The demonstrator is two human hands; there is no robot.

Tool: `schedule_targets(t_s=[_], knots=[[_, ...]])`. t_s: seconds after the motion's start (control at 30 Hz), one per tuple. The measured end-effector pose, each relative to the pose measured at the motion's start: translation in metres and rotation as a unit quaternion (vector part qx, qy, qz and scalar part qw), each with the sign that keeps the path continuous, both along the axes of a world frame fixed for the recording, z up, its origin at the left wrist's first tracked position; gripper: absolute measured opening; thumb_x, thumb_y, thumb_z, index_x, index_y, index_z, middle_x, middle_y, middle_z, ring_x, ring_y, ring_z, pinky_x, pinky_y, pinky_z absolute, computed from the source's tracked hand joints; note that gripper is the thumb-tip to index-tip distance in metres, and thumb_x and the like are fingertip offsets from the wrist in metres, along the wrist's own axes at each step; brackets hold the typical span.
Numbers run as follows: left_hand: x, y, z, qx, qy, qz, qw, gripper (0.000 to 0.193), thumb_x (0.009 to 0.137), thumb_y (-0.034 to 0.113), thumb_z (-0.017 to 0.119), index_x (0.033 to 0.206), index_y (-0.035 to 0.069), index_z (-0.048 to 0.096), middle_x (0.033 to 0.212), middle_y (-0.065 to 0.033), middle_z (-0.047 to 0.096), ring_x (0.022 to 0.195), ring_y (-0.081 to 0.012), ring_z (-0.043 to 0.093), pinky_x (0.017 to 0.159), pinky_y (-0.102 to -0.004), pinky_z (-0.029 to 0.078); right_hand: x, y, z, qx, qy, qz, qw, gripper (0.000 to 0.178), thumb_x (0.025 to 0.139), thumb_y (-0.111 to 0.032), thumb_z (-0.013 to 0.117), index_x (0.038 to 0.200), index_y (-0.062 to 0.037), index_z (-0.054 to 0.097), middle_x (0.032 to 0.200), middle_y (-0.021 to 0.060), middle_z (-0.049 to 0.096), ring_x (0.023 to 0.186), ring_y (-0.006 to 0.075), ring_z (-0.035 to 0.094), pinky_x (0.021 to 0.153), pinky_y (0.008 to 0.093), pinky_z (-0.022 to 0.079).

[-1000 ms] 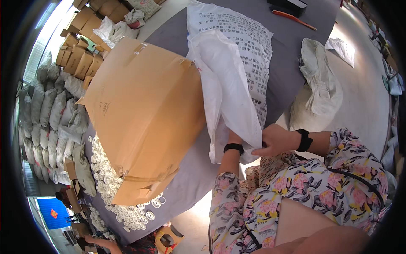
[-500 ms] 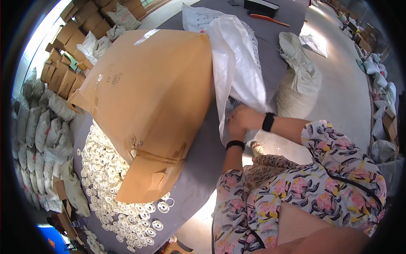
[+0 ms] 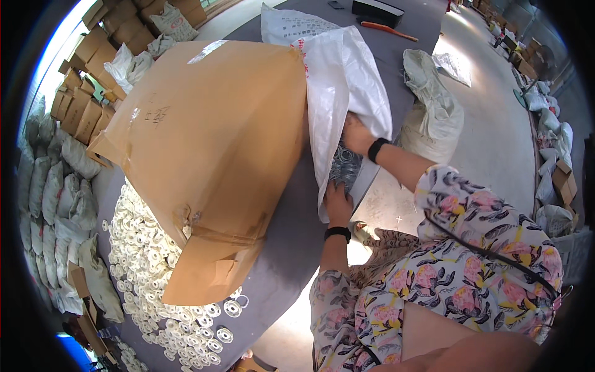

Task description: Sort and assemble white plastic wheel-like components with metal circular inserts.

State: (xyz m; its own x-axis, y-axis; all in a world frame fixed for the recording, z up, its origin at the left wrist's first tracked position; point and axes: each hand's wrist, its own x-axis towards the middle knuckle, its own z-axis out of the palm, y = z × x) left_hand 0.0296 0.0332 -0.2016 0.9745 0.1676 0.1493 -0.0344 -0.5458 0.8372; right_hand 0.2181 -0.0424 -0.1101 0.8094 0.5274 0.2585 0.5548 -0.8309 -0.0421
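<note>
Left hand: the left hand (image 3: 338,201) grips the low edge of the white woven sack (image 3: 344,87), fingers closed on the cloth, just at the near edge of the grey table (image 3: 282,248).
Right hand: the right hand (image 3: 356,133) is pushed into the sack's mouth. Its fingers are hidden by the cloth, so it is not clear if they are wide or closed.
Sack: it lies on the table's near edge, beside the big cardboard box (image 3: 211,149), and its top touches the box. Something dark and wiry (image 3: 344,167) shows inside the opening; it is too blurry to name.
What could go wrong: the sack's mouth hangs at the table edge, so the stuff inside could slide out and drop to the floor if the left hand lets go. The thin cloth could also fold over the right hand and catch it.
Box: it is tipped over, and a pile of white plastic rings (image 3: 149,260) spills from under it toward the table's left edge. Some rings sit close to the edge and could roll off if the box gets bumped.
In the way: the box fills most of the table, so there is little room next to the sack.
Around: another full sack (image 3: 434,111) stands on the floor just past the table. An orange-handled tool (image 3: 387,30) and a black case (image 3: 378,9) lie at the far end. More boxes (image 3: 80,99) and bags (image 3: 49,192) are stacked on the left.
</note>
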Motion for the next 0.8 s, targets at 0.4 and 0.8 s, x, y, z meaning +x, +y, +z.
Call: schedule_targets(t_s=[0.4,0.8], knots=[[-0.028,-0.003,0.033,-0.002,0.055,0.041,0.998,0.063,0.069,0.018,0.068,0.123,0.004,0.038,0.128,-0.0257,0.034,0.119,-0.0403,0.035,0.097,-0.0475,0.031,0.031,-0.007,-0.036,-0.013,0.000,0.116,0.993,0.053,0.070,-0.027,0.059,0.112,0.0055,0.051,0.104,0.0275,0.057,0.094,0.0365,0.057,0.090,0.0414,0.041],[-0.035,0.010,0.047,-0.048,0.082,0.141,0.986,0.085,0.066,0.023,0.073,0.134,0.002,0.026,0.126,-0.0287,0.033,0.118,-0.0452,0.033,0.099,-0.0474,0.028,-0.047,0.004,0.016,-0.025,0.261,0.036,0.964,0.080,0.064,-0.037,0.064,0.128,0.0016,0.038,0.117,0.0296,0.050,0.113,0.0391,0.046,0.100,0.0390,0.033]])
